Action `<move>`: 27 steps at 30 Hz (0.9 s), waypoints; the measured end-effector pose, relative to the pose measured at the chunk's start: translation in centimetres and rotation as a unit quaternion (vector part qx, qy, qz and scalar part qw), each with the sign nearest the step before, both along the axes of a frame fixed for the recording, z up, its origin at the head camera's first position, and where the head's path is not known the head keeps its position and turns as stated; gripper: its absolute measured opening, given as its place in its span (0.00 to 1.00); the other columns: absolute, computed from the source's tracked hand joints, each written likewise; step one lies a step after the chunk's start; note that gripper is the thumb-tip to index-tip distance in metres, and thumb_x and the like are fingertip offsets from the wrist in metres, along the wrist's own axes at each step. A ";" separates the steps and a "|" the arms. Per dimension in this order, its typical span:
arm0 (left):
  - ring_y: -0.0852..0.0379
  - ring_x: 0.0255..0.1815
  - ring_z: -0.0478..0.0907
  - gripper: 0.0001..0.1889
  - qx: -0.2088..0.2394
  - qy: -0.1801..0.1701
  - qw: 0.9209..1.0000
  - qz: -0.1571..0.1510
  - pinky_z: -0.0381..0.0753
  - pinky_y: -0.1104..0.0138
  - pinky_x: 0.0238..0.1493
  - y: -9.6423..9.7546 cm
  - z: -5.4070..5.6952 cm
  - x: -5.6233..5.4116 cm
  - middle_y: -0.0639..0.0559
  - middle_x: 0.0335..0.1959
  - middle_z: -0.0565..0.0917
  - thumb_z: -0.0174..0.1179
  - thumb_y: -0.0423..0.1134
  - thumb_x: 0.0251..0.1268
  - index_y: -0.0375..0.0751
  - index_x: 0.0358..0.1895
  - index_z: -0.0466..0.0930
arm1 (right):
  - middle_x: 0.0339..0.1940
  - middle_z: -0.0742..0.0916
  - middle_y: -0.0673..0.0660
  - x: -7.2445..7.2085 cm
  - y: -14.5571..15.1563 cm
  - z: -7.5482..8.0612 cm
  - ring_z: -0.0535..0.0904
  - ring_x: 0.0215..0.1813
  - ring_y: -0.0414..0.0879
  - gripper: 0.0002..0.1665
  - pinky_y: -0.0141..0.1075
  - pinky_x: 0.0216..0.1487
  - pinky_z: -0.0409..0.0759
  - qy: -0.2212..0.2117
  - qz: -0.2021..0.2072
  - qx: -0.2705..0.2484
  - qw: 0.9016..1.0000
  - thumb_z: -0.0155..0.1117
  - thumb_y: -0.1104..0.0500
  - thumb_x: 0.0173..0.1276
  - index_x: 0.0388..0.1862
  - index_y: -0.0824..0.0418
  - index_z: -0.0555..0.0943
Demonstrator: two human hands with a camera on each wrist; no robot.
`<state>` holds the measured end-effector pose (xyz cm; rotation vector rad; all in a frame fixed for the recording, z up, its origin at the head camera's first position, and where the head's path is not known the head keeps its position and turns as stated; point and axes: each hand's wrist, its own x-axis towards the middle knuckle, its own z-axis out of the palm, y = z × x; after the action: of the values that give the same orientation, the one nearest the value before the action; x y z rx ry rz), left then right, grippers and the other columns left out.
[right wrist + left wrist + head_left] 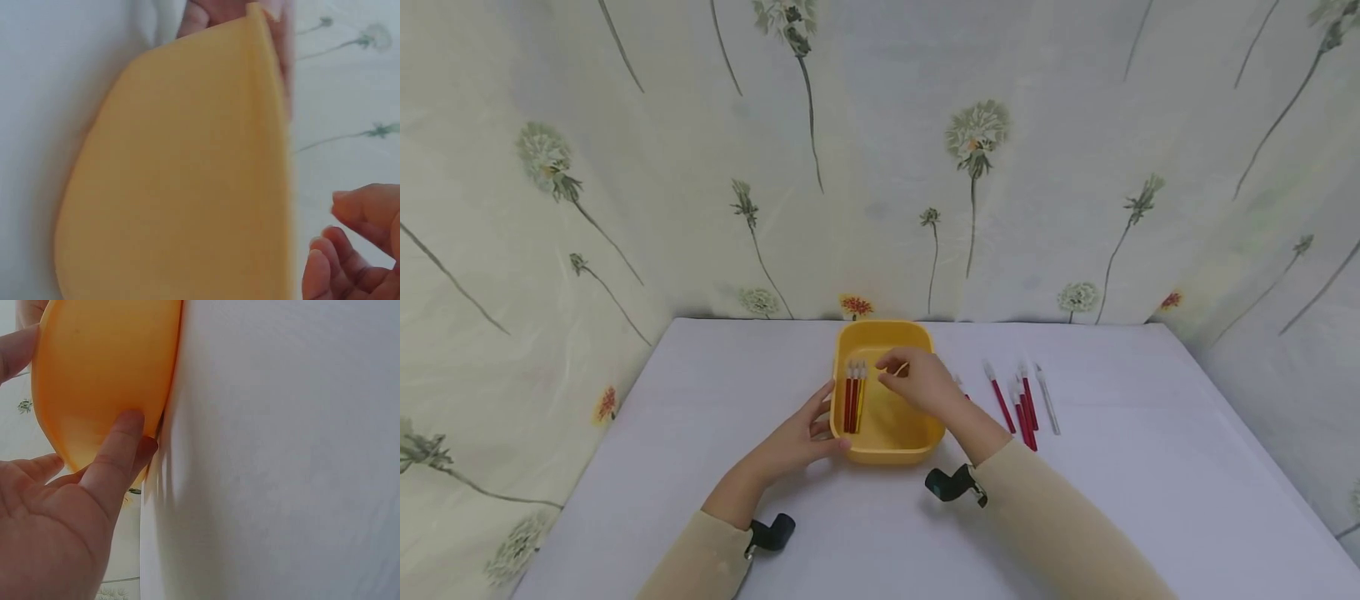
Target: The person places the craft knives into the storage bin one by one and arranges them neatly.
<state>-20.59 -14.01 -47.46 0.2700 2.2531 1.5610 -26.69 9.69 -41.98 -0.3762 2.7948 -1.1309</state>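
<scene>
The work looks partly done, judging by how the pens lie. Inside the yellow tray (898, 425), which sits on the table (752, 354), 3 pens (854, 404) stand in a row along the left wall: 2 red and 1 yellowish, pale tips pointing to the far end. The rest of the tray floor in sight is bare, so there seems to be room for more.

To the right of the tray, several pens are left on the table: a lone red pen (1000, 404), a cluster of red pens (1030, 402) and 1 clear or silvery pen (1048, 404).

The left hand (793, 437) holds the tray's near-left corner, thumb at the rim and fingers against the outer wall. The right hand (917, 383) is over the tray, its grip narrow, with nothing visible between thumb and fingers.

The right forearm covers most of another pen (967, 397). Pens in the cluster overlap, making an exact count uncertain. The wrist views show mainly the tray's outer walls, hiding its contents; the right wrist view is blurred.
</scene>
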 end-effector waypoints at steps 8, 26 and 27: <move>0.46 0.73 0.67 0.54 -0.001 0.002 1.000 0.005 0.68 0.48 0.69 -0.1 0.0 0.0 0.47 0.77 0.61 0.72 0.55 0.57 0.63 0.82 0.44 | 0.41 0.85 0.52 0.8 3.1 1.8 0.78 0.43 0.49 0.12 0.37 0.41 0.82 0.030 0.015 0.002 0.999 0.68 0.55 0.70 0.49 0.58 0.86; 0.46 0.73 0.67 0.54 0.004 0.002 1.000 0.002 0.69 0.49 0.69 0.1 0.0 0.0 0.48 0.77 0.62 0.72 0.53 0.58 0.61 0.82 0.43 | 0.47 0.84 0.56 2.5 11.2 2.7 0.78 0.46 0.52 0.16 0.38 0.40 0.82 -0.006 -0.058 0.025 0.998 0.64 0.50 0.73 0.55 0.53 0.83; 0.46 0.73 0.67 0.54 0.003 0.002 1.000 0.001 0.69 0.49 0.69 0.1 0.0 0.0 0.47 0.77 0.61 0.72 0.54 0.58 0.61 0.82 0.43 | 0.47 0.84 0.57 2.6 11.7 2.5 0.78 0.45 0.53 0.17 0.39 0.39 0.83 -0.012 -0.065 0.026 0.997 0.64 0.49 0.73 0.56 0.54 0.83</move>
<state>-20.60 -13.94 -47.42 0.2718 2.2523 1.5704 -24.13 21.35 -39.51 -0.1774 2.8569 -1.0769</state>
